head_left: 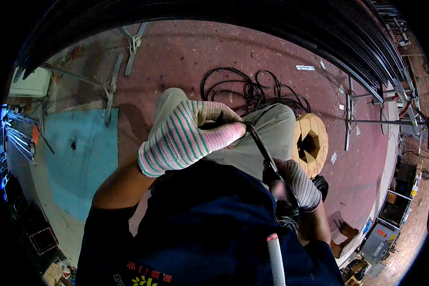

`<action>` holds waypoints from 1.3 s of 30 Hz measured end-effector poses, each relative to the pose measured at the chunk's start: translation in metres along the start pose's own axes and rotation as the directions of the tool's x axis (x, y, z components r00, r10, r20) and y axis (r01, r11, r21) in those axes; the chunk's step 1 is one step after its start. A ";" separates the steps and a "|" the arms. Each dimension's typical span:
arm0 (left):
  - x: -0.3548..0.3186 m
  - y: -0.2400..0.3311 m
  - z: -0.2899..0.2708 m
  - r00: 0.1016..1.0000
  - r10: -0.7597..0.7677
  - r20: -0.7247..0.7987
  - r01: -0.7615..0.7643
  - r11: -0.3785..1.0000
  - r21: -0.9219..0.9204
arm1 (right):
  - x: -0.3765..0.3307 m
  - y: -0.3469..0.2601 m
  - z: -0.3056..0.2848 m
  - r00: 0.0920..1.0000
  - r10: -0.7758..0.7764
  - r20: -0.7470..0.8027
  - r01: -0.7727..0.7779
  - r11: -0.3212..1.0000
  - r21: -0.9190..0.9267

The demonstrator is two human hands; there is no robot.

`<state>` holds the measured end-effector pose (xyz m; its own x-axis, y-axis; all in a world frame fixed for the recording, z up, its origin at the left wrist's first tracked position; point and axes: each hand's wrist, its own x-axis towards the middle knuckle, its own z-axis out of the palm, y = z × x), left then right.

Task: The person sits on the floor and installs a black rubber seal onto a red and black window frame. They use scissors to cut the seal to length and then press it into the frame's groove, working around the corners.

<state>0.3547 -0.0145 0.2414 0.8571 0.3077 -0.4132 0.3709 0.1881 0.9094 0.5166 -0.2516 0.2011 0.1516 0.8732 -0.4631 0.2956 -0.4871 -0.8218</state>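
Note:
Both my hands wear knitted work gloves with stripes. My left hand (190,136) is closed, thumb and forefinger pinching the upper end of a thin black strip (262,145) above my lap. The strip slants down to the right toward my right hand (298,183), which is curled around its lower part near my right thigh. Whether the strip is a piece of cable or a flat band, I cannot tell. Some of my right fingers are hidden behind it. Just beyond my knees, a loosely looped black cable (229,71) lies on the floor.
A round wooden spool (314,148) with a dark hollow stands by my right leg. A lit cigarette (275,260) shows at the lower edge. Long dark bars (338,43) rest on metal stands ahead and right. A blue sheet (83,152) lies on the reddish floor at left.

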 end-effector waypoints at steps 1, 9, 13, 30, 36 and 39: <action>0.000 0.001 0.000 1.000 0.000 0.002 0.000 1.000 0.027 | 0.000 -0.002 -0.001 1.000 0.004 0.008 -0.004 1.000 0.000; 0.001 -0.004 0.001 0.998 0.041 -0.040 -0.036 0.992 0.124 | -0.001 -0.003 0.003 0.998 0.056 -0.001 -0.056 0.998 0.018; 0.000 -0.003 0.003 0.999 0.031 0.006 -0.031 0.999 0.034 | -0.006 0.000 0.010 0.997 0.062 -0.036 -0.061 0.998 0.009; -0.001 -0.003 0.000 0.993 0.105 0.057 -0.106 0.994 0.016 | -0.008 0.000 0.010 0.999 0.036 0.010 -0.037 0.997 0.071; -0.002 0.005 -0.001 0.996 0.056 0.072 -0.059 0.997 0.039 | -0.008 0.009 0.017 0.999 0.023 -0.044 -0.021 0.999 0.030; -0.002 0.002 -0.001 0.995 0.072 0.072 -0.075 0.996 0.038 | -0.009 0.004 0.015 0.998 0.052 -0.019 -0.052 0.999 -0.012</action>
<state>0.3531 -0.0135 0.2444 0.9050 0.2529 -0.3420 0.3187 0.1293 0.9390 0.5027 -0.2617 0.1967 0.1842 0.8469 -0.4989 0.2987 -0.5318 -0.7924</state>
